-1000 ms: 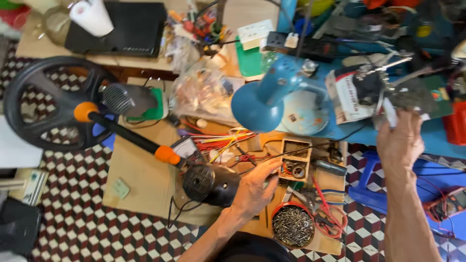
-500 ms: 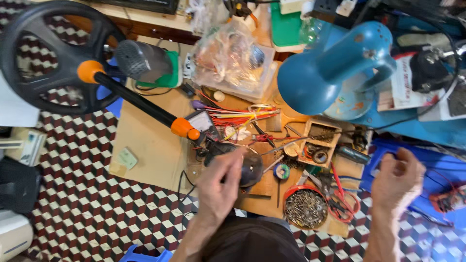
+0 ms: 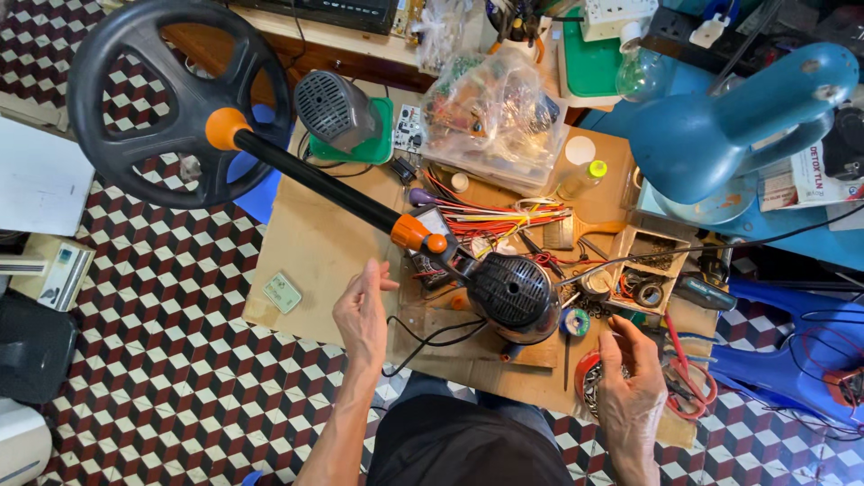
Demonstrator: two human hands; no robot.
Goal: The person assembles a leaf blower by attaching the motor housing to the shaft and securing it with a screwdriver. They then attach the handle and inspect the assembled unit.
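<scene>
The left hand (image 3: 363, 310) hovers open and empty beside the round black ribbed motor housing (image 3: 515, 295) on the brown cardboard sheet (image 3: 315, 243), while the right hand (image 3: 633, 382), fingers curled, seemingly pinching something small, could tip the red tin of screws (image 3: 589, 382).

Two hands (image 3: 364, 315), one metal detector (image 3: 297, 171), one lamp (image 3: 738, 126).

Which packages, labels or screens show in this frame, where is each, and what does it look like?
Clear plastic bag: back of the bench, crumpled, stuffed with small parts.
Printed paper: right edge, under the blue lamp, white with red print.
Small bottle: beside the bag, clear, yellow cap.
Pale green tag: bench's left edge, left of the left hand, rectangular.
No lit screen shows.
</scene>
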